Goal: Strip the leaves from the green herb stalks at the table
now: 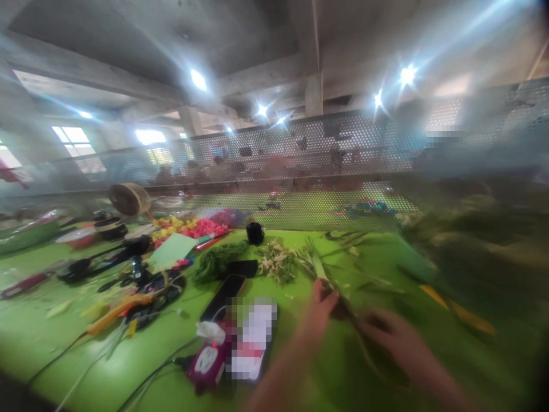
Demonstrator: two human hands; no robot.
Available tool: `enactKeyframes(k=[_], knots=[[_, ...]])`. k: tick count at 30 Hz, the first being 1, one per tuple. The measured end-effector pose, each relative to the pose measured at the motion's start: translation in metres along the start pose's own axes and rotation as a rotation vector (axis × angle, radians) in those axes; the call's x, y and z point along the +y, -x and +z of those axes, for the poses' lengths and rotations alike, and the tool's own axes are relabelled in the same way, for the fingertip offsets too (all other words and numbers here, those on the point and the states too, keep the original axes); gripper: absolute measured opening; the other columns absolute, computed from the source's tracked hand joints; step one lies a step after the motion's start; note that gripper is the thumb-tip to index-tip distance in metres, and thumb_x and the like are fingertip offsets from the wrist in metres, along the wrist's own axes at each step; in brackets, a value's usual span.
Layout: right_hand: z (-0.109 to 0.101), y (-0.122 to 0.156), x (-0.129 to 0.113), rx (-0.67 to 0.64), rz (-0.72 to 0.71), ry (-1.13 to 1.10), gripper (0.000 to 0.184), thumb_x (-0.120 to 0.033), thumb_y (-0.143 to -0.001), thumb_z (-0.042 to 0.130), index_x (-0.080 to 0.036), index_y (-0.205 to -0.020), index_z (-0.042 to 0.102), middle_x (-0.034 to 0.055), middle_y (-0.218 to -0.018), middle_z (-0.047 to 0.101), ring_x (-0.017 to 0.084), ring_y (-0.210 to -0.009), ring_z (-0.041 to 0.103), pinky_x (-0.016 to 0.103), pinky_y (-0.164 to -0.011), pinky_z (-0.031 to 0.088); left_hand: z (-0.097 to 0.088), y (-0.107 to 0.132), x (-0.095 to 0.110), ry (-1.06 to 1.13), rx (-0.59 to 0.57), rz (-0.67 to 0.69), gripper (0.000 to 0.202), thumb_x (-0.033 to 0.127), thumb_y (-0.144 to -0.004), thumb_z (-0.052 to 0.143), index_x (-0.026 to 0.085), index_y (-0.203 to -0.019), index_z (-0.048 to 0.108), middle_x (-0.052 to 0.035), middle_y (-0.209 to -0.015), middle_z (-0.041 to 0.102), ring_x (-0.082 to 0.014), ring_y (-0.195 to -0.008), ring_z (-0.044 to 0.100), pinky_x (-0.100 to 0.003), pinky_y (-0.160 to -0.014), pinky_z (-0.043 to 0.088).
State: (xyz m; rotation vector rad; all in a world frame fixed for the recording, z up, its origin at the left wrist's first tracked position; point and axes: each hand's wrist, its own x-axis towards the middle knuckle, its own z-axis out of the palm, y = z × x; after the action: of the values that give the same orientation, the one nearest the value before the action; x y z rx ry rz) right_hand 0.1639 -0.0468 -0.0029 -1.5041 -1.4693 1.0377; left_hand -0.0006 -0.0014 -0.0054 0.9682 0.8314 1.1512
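My left hand (319,309) is closed, thumb and fingers pinching a bundle of long, thin green plant stems (316,260). The stems look like artificial foliage, with a paler flat blade among them. From there a strand runs down and to the right past my right hand (388,335). That hand is blurred, its fingers curled in with their tips by the strand; what lies in its grip is hard to make out. Just beyond my left hand sits a pile of pale cream-green small pieces (278,261), beside a dark green leafy clump (221,260).
A glue gun (120,309) with a cord lies left. Nearby are a dark phone (223,296), a purple power block (209,361) and a blurred-out screen (255,343). Yellow and pink petals (193,227) lie beneath a perforated metal screen (300,154). A large greenish bundle (476,252) fills the right.
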Motion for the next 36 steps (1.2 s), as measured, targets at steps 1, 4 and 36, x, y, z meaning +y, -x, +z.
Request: enactKeyframes(k=[1, 4, 36], knots=[[0.0, 0.0, 0.002, -0.017, 0.016, -0.012, 0.031, -0.051, -0.066, 0.065, -0.02, -0.073, 0.068, 0.0015, -0.069, 0.068, 0.02, -0.067, 0.059, 0.029, -0.062, 0.042, 0.0, 0.0, 0.0, -0.005, -0.012, 0.005, 0.045, 0.041, -0.067, 0.073, 0.017, -0.099, 0.053, -0.0045, -0.082, 0.065, -0.0164, -0.072, 0.06, -0.029, -0.07, 0.047], [0.0, -0.001, 0.003, -0.057, 0.048, -0.068, 0.032, -0.051, -0.065, 0.067, -0.02, -0.072, 0.066, 0.0003, -0.067, 0.066, 0.018, -0.066, 0.057, 0.028, -0.061, 0.04, 0.0, -0.001, 0.0, -0.016, -0.053, 0.021, 0.045, 0.042, -0.066, 0.073, 0.016, -0.096, 0.052, -0.0038, -0.08, 0.063, -0.0162, -0.071, 0.059, -0.028, -0.067, 0.048], [0.002, 0.007, -0.017, 0.028, 0.076, -0.107, 0.038, -0.06, -0.068, 0.06, -0.023, -0.064, 0.055, 0.0, -0.059, 0.06, 0.015, -0.056, 0.051, 0.027, -0.053, 0.04, -0.008, -0.002, 0.005, -0.212, -0.28, 0.028, 0.035, 0.033, -0.067, 0.074, 0.014, -0.092, 0.058, -0.0056, -0.088, 0.061, -0.0173, -0.083, 0.056, -0.03, -0.077, 0.043]])
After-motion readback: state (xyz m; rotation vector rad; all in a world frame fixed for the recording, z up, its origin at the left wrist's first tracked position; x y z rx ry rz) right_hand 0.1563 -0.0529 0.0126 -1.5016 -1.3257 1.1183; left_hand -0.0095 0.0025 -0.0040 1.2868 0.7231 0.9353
